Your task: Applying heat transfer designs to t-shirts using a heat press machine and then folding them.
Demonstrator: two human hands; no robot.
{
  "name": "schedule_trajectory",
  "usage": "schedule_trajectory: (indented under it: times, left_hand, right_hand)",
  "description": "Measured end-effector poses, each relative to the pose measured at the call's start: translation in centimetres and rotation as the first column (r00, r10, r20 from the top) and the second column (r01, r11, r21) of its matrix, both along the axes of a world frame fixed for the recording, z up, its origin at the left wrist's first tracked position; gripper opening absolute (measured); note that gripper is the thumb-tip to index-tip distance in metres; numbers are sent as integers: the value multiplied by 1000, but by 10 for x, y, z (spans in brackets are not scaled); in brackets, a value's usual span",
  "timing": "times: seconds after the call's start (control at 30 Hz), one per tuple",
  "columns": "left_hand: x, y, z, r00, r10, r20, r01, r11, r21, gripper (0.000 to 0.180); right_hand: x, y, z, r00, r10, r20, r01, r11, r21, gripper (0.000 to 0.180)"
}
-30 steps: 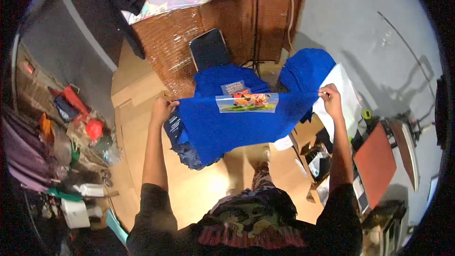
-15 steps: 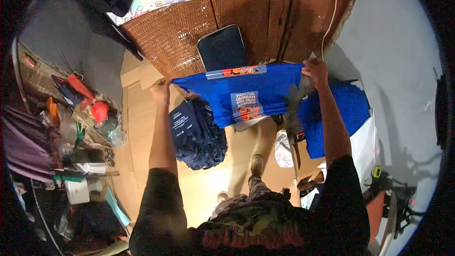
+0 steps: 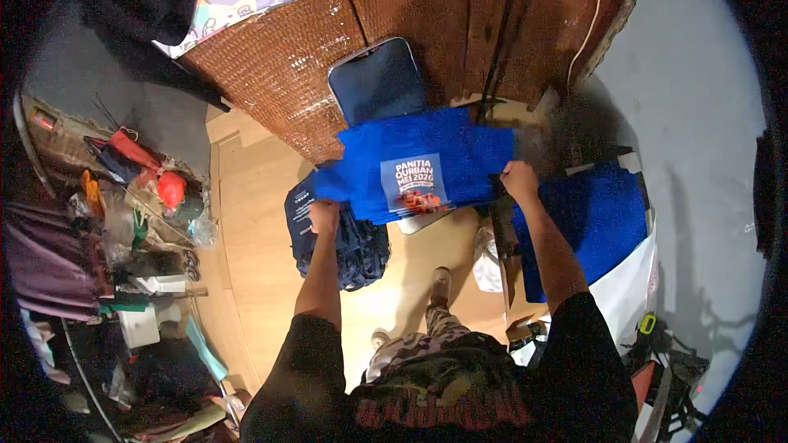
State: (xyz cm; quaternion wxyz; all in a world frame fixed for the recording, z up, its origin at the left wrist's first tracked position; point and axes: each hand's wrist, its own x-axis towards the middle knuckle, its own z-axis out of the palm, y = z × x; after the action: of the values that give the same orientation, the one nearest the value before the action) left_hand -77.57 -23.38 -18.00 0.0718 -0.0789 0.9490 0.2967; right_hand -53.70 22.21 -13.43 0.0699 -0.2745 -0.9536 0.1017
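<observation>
At far left, hung in folds, a purple cloth [image 3: 53,258]. Next along, amid clutter by the wall, a bright red plastic bag [image 3: 171,190]. Farther right, a bundle of dark navy printed garments [image 3: 345,250]. In front of these, the left hand [image 3: 323,216], curled into a fist at the lower side of a blue sleeve; cannot tell, through the blur, about any cloth caught inside. In the middle, between both hands, spread roughly flat with a pale printed panel facing up, a blue T-shirt [image 3: 365,189]. Just behind it, a dark panel with a light rim [image 3: 377,86]. At the shirt's right edge, the right hand [image 3: 519,180], fingers curled in; cannot tell about hem or sleeve pinched there. Beyond, a heap of blue fabric [image 3: 587,226], beside a white sheet [image 3: 620,271].
</observation>
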Motion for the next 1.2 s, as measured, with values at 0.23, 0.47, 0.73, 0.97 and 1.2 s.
schedule_trajectory:
  times: [0.23, 0.47, 0.73, 0.97, 1.2]
  left_hand:
    - [19, 83, 50, 860, -470, -198, 493, 866, 89, 21]
    - [96, 248, 124, 250, -802, -542, 964, 259, 61, 13]
    - [223, 356, 144, -455, -519, -723, 890, -235, -391, 22]
    - [203, 412, 140, -661, -518, -543, 738, -580, -345, 17]
    - [205, 425, 190, -513, -590, -623, 758, -652, -7, 9]
  right_hand:
    - [17, -51, 64, 939, -120, -323, 10, 946, -323, 12]
    - [102, -48, 100, 863, -107, -494, 144, 989, 38, 23]
    - [216, -121, 129, 852, -445, -277, 498, 852, 160, 45]
    - [233, -112, 88, 787, -423, -449, 484, 875, 26, 49]
    - [223, -130, 142, 639, -618, -458, 672, 738, -58, 42]
